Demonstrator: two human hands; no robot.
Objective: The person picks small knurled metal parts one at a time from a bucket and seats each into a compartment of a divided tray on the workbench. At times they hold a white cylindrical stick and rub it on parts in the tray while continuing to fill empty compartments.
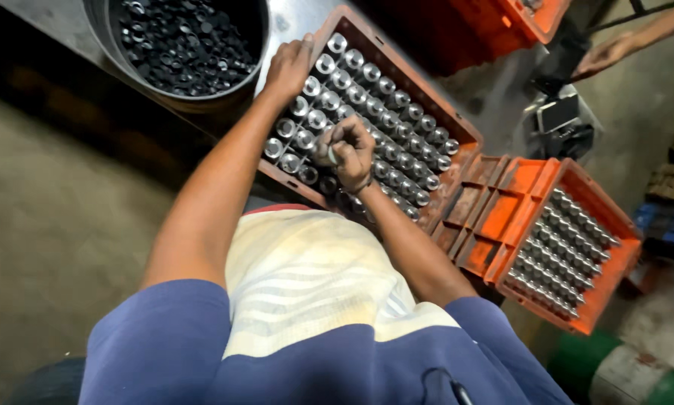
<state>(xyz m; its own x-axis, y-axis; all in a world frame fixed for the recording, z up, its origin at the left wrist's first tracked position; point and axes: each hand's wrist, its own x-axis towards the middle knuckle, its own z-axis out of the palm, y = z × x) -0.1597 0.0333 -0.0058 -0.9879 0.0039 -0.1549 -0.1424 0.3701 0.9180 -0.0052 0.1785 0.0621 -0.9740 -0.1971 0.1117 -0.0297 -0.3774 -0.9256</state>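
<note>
Steel benchtop (280, 22), dull and scuffed, carries what we are working on. On it, at the far left corner, stands our round black tub (97, 19), heaped with small dark metal parts (183, 41).

Just beside the tub, along the near edge of the benchtop, lies a brown-orange crate (468, 139) with shiny metal cylinders (397, 124) standing upright in tight rows, open ends up. It sits slantwise to us and is nearly full.

To the right, off the benchtop, a second orange crate (610, 281) holds more of the same cylinders in rows; its near compartments are bare.

Our left hand (290, 66) rests on the far left corner of the main crate, fingers curled over the rim and touching the first cylinders there; it grips no loose piece that we can see.

Our right hand (346, 150) hovers over the near left part of the same crate, closed in a fist around one small silvery piece (331, 156), only its end showing between the fingers. We cannot tell whether it touches the cylinders below.

At the far right another person's hand (605, 54) reaches in, open, well apart from ours.
</note>
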